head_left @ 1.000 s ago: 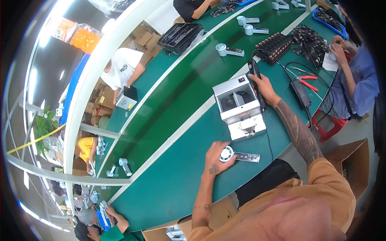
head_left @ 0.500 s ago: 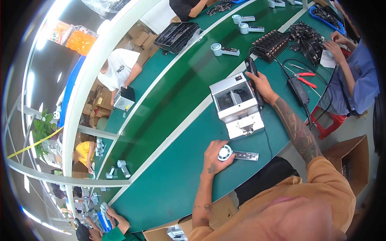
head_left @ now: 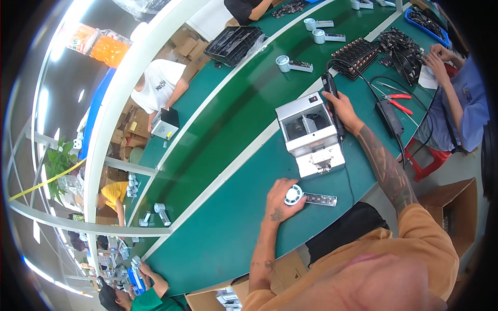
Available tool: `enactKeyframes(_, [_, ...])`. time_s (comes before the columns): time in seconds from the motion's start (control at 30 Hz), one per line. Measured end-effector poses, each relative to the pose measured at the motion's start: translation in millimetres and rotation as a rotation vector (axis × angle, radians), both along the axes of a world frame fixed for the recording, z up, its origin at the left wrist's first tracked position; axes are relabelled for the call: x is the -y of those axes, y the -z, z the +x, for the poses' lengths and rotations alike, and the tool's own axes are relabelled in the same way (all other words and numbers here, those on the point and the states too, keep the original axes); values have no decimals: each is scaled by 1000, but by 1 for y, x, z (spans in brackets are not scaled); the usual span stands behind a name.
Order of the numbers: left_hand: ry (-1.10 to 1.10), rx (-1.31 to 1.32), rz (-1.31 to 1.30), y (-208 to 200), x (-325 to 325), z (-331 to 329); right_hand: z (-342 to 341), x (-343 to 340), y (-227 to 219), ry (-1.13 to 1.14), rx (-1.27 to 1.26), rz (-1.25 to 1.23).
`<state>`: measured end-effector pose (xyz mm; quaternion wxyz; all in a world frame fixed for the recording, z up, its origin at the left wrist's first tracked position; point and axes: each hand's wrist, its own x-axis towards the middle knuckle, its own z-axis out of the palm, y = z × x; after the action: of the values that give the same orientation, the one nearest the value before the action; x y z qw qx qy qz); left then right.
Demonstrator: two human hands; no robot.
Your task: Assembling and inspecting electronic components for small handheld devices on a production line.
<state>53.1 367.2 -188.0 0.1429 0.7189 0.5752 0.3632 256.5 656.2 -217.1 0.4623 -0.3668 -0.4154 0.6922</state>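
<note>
My left hand [head_left: 280,203] is closed round the round white head of a small handheld fan [head_left: 293,195], which lies near the table's front edge. The fan's open handle points right and shows a circuit board [head_left: 320,199]. Further off, my right hand [head_left: 343,111] grips a black electric screwdriver [head_left: 331,88], held upright beside a silver screw feeder [head_left: 307,133]. The feeder has a dark open window on top and a bright metal front. Its red switch faces up at the far corner.
Red-handled pliers [head_left: 399,101], a black power adapter [head_left: 389,118] and cables lie to the right. Beyond them stand a black tray of parts [head_left: 355,57] and a heap of dark parts [head_left: 399,44]. Several fans sit along the green belt [head_left: 223,119]. Co-workers sit around the line.
The whole view has shifted slightly, so things appear a little further right. Both my hands keep their grips, on the fan and on the screwdriver.
</note>
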Motion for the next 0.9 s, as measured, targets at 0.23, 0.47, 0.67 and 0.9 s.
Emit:
enactKeyframes(0.23, [-26, 24, 5, 4, 6, -3, -7, 9, -6, -23, -19, -27])
enactKeyframes(0.47, [-16, 9, 28, 4, 0, -1, -1, 2, 0, 0, -1, -7])
enactKeyframes(0.67, [-24, 29, 21, 4, 3, -2, -6, 10, -8, -14, -10, -23])
enactKeyframes(0.9, [-11, 7, 4, 1, -1, 1, 0, -3, 4, 12, 10, 8])
